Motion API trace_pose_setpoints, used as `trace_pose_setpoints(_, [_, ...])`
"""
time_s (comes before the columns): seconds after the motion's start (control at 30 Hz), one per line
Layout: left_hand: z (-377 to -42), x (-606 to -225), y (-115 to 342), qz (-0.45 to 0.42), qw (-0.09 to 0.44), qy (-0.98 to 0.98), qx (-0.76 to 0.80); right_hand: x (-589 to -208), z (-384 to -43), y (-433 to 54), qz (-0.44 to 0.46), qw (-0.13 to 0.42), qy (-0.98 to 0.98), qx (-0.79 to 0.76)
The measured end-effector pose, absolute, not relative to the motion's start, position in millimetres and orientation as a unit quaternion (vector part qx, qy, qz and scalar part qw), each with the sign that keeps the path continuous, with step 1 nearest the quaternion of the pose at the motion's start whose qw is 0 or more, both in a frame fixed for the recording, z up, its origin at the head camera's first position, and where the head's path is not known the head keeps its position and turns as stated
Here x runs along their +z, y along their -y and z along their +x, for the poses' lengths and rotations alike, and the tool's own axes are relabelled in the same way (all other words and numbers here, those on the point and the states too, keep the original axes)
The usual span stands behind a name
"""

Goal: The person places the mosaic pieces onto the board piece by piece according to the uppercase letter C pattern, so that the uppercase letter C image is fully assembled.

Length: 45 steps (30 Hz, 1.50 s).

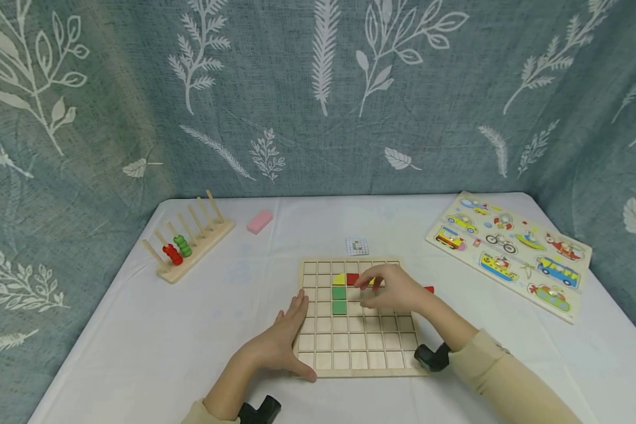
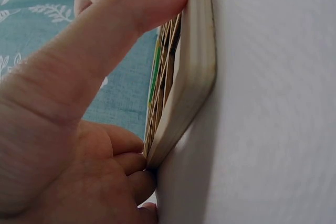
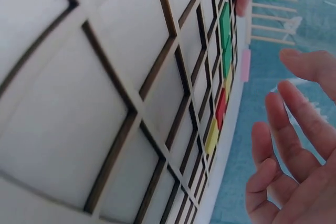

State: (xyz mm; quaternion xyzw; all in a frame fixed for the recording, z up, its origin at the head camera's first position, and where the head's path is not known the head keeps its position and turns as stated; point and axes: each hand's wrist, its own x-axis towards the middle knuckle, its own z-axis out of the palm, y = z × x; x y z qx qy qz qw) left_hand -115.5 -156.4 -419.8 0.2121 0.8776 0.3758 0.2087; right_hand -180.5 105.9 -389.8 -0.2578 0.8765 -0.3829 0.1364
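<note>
A wooden grid board (image 1: pixel 360 373) lies flat in front of me. My left hand (image 1: pixel 272 347) touches its near left corner, fingers stretched along the left side and thumb at the front edge. Over the upper right cells hovers my right hand (image 1: pixel 394 288); the right wrist view shows its fingers loosely bent, thumb apart, nothing between them. Two green squares (image 1: pixel 339 300) sit in one column below a yellow piece (image 1: pixel 338 280). Beside that yellow piece is a red one (image 1: pixel 352 279), followed by another yellow piece (image 3: pixel 212 138), partly covered by the right hand in the head view.
Behind the board lies a small pattern card (image 1: pixel 357 246). A pegged wooden rack (image 1: pixel 196 250) with red and green beads and a pink block (image 1: pixel 259 221) are at left. A vehicle puzzle board (image 1: pixel 509 256) lies at right. A red piece (image 1: pixel 429 289) shows beyond the right forearm.
</note>
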Motion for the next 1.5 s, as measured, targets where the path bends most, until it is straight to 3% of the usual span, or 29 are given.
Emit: trace_pose_setpoints(1.5, [-115,-420,156,0.208,0.208,-0.877,0.380,-396,-172,-205,-0.202,0.081,-0.915,-0.339])
